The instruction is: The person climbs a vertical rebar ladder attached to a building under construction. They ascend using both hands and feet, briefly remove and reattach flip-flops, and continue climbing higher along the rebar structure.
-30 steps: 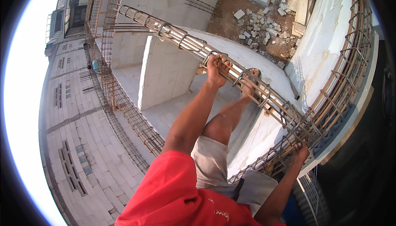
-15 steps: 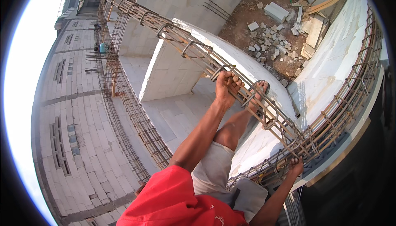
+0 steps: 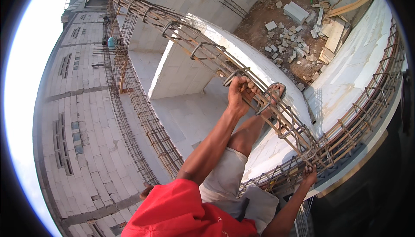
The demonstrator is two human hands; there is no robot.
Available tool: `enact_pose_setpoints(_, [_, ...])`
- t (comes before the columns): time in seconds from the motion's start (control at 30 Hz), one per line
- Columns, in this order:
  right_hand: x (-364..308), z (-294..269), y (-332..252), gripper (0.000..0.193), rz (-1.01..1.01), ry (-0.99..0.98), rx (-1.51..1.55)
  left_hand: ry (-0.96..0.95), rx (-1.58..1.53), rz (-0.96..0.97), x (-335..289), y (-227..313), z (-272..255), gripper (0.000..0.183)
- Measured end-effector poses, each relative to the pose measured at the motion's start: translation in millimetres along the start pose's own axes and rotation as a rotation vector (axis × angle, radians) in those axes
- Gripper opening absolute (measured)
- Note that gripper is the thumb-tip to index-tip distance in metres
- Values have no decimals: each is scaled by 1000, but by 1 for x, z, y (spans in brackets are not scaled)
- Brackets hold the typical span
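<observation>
Over the last second the loose-ended rebar cage [image 3: 229,69] got shifted a bit against the white wall [image 3: 242,44], so it was apparently being moved, not just held. Its long axis was slanted, far end pointed upper left, near end met by the curved rebar run [image 3: 363,107]. It was grasped by the left hand's [image 3: 238,98] fingers; the right hand's [image 3: 309,177] were curled at the joint, grip couldn't be told.

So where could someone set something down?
Probably on the brown dirt, in the bare patch between the grey block wall and the rubble. It's crowded where the straight rebar cage meets the curved one, near the right hand.
</observation>
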State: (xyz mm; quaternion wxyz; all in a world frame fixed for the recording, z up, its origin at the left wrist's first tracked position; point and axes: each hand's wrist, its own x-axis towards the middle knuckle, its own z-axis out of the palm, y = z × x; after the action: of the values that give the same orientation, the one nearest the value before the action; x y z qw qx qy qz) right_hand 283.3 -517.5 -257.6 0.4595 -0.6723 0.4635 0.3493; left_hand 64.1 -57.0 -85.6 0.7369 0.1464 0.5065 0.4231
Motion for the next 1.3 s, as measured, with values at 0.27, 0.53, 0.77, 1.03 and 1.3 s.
enact_pose_setpoints(0.27, [0, 2, 5, 26, -30, -39, -11, -49, -9, -4, 4, 11, -10, 21])
enact_pose_setpoints(0.53, [14, -7, 9, 29, -2, -33, 52, -56, -40, -34, 3, 9, -2, 20])
enact_pose_setpoints(0.77, [3, -6, 7, 31, -30, -45, -9, -50, -19, -34, 15, 5, -6, 18])
enact_pose_setpoints(1.03, [15, -6, 14, 28, -23, -81, -19, 27, -15, -69, 41, 0, -26, 18])
enact_pose_setpoints(1.3, [1, 3, 16, 29, -31, -20, 28, -10, -69, -75, 75, -14, -25, 15])
